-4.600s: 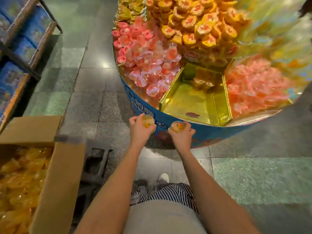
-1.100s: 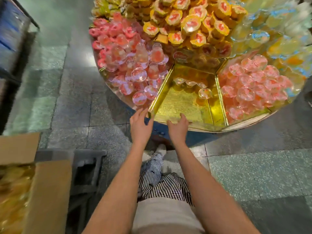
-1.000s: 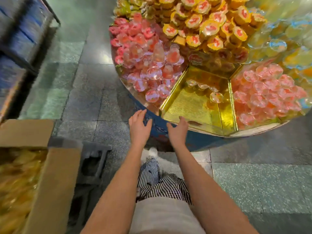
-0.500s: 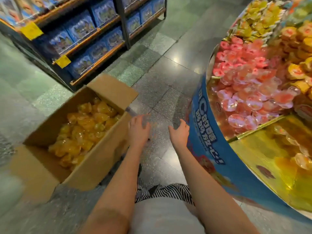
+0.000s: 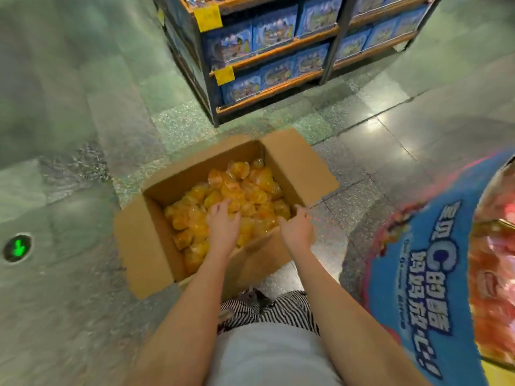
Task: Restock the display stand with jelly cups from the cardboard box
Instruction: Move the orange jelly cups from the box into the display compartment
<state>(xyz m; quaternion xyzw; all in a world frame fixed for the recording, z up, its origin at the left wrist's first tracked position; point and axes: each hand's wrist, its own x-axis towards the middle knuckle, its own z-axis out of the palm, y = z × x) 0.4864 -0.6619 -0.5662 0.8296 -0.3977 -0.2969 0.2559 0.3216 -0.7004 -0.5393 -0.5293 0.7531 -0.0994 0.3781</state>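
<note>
Head view looks down into the cardboard box (image 5: 145, 246) at the centre of the frame, standing open on the floor (image 5: 83, 316) and well filled with orange jelly cups (image 5: 250, 190). The left hand (image 5: 223, 228) lies on the heap, its fingers (image 5: 218, 208) apart and nearly straight, closed on nothing yet. The right hand (image 5: 296, 228) hovers over the box's near right corner, loosely bent and empty as far as the blur allows. The display stand (image 5: 418, 260), with its blue band, fills the right edge of the frame, just beside the box.

The step in hand looks to be the pick-up. Each hand should sink a little into the heap and curl round a cup's body, not pinch an edge. The cups look slick and loose, so take only what the fingers can enclose, and lift clear of the box wall before turning toward the stand.
</note>
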